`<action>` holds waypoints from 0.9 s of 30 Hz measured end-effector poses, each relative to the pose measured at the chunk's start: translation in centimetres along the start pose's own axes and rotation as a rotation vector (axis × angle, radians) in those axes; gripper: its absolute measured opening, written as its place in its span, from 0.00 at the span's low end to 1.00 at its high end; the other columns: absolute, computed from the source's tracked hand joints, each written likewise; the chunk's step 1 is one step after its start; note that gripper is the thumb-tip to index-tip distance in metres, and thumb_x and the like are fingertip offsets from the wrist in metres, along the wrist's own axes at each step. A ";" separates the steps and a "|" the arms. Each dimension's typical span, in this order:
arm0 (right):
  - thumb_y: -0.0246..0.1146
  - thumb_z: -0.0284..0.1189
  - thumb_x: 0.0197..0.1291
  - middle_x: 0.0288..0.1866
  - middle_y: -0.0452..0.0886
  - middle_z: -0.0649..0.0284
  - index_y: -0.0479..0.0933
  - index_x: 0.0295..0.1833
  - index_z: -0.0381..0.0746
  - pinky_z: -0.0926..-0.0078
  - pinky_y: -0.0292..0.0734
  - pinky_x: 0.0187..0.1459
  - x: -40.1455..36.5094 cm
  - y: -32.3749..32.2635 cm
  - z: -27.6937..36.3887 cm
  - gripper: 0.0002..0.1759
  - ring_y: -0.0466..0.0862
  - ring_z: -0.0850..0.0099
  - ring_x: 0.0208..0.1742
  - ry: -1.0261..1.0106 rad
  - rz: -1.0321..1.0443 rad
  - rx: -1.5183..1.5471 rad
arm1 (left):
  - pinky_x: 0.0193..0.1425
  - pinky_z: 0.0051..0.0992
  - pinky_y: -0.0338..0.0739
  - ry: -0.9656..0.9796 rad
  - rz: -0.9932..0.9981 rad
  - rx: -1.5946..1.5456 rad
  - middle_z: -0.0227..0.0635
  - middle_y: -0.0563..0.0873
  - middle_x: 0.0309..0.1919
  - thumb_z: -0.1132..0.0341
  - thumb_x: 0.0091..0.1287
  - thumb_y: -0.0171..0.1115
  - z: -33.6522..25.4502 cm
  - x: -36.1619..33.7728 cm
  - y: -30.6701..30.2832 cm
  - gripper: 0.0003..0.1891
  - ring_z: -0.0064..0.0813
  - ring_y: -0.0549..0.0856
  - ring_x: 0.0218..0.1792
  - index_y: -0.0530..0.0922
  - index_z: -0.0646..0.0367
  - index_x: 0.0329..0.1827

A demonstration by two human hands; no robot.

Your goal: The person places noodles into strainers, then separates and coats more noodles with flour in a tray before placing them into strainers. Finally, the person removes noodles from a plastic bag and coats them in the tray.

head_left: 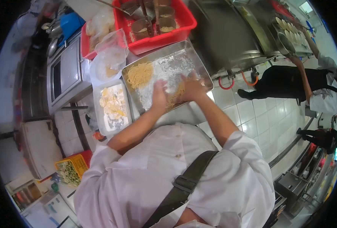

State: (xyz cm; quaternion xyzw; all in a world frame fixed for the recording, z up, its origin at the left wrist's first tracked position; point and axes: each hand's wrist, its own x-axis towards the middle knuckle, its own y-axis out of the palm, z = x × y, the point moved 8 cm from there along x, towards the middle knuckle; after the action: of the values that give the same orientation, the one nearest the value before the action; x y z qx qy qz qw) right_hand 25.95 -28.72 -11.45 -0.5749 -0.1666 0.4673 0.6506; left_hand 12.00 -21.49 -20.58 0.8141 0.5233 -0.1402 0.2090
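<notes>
A rectangular metal tray [202, 62] dusted with white flour lies in front of me. One nest of thin yellow noodles [140, 75] sits at its far left. A second bunch of noodles [176, 96] lies near the tray's close edge, between my hands. My left hand [160, 94] is beside this bunch, fingers stretched out. On the other side, my right hand [192, 88] touches or hovers over the bunch, fingers spread and somewhat blurred. Part of the bunch is hidden by my hands.
Left of the tray stands a white container [117, 121] with floured yellow pieces. A red bin [153, 45] holding metal cups is behind the tray, near a plastic bag [109, 57]. At right, another person [290, 81] holds a pan [286, 45] by a steel counter [229, 30].
</notes>
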 end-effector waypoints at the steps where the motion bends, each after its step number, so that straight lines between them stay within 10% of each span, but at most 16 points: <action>1: 0.68 0.31 0.56 0.69 0.69 0.40 0.69 0.69 0.43 0.51 0.70 0.67 -0.4 0.6 0.9 0.34 0.68 0.39 0.70 -0.008 0.017 -0.163 | 0.57 0.36 0.72 0.004 -0.039 0.061 0.33 0.81 0.59 0.44 0.78 0.41 -0.5 0.3 -2.1 0.26 0.28 0.76 0.56 0.71 0.53 0.64; 5: 0.67 0.32 0.56 0.62 0.73 0.44 0.68 0.69 0.44 0.52 0.72 0.66 3.1 4.0 0.7 0.33 0.71 0.40 0.67 -0.232 0.221 -0.050 | 0.47 0.34 0.72 -0.071 -0.091 0.205 0.29 0.83 0.50 0.46 0.74 0.48 -0.5 2.0 -7.4 0.21 0.24 0.75 0.46 0.77 0.52 0.56; 9: 0.67 0.29 0.54 0.59 0.75 0.45 0.73 0.63 0.43 0.55 0.72 0.64 2.2 -1.8 0.4 0.28 0.74 0.42 0.64 -0.325 -0.176 -0.288 | 0.47 0.35 0.71 -0.121 -0.034 0.291 0.29 0.81 0.53 0.47 0.72 0.51 0.9 2.2 -7.7 0.22 0.25 0.75 0.48 0.78 0.52 0.58; 11: 0.71 0.32 0.50 0.66 0.72 0.43 0.71 0.65 0.42 0.56 0.70 0.67 0.2 -0.4 1.4 0.34 0.69 0.43 0.70 -0.589 0.262 0.068 | 0.48 0.35 0.72 -0.144 -0.019 0.273 0.30 0.80 0.55 0.47 0.73 0.51 -0.8 0.1 -6.0 0.23 0.26 0.75 0.50 0.76 0.53 0.60; 18: 0.76 0.40 0.42 0.70 0.69 0.47 0.72 0.66 0.41 0.50 0.73 0.65 0.9 -4.3 0.1 0.42 0.73 0.42 0.66 -0.282 -0.259 0.094 | 0.51 0.33 0.74 -0.331 0.372 0.090 0.32 0.80 0.58 0.44 0.75 0.48 1.1 -2.4 2.1 0.28 0.30 0.77 0.53 0.71 0.57 0.66; 21: 0.72 0.39 0.49 0.70 0.68 0.47 0.73 0.63 0.41 0.43 0.73 0.63 0.9 -0.8 0.5 0.35 0.73 0.44 0.66 -0.221 -0.240 -0.158 | 0.45 0.29 0.75 -0.307 0.167 0.214 0.31 0.82 0.52 0.45 0.74 0.50 -0.2 -1.5 1.1 0.26 0.28 0.78 0.48 0.72 0.56 0.63; 23: 0.69 0.38 0.55 0.67 0.70 0.49 0.73 0.62 0.44 0.37 0.70 0.63 1.7 3.9 0.5 0.29 0.70 0.44 0.68 -0.426 0.175 -0.058 | 0.42 0.28 0.74 -0.253 0.149 0.301 0.29 0.82 0.47 0.46 0.74 0.51 0.8 0.7 -1.5 0.24 0.25 0.78 0.44 0.73 0.56 0.60; 27: 0.66 0.38 0.58 0.67 0.71 0.50 0.74 0.62 0.47 0.36 0.69 0.63 0.6 1.7 -1.5 0.25 0.67 0.42 0.70 -0.561 0.338 -0.157 | 0.33 0.25 0.72 -0.224 0.094 0.281 0.25 0.80 0.38 0.50 0.73 0.54 0.7 1.0 -3.1 0.18 0.18 0.76 0.36 0.74 0.54 0.53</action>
State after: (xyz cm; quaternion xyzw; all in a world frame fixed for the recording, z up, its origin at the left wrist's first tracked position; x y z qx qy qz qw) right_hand 26.69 -29.27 -13.66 -0.4916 -0.2770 0.6944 0.4464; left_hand 9.55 -19.91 -22.28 0.8382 0.4335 -0.2917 0.1565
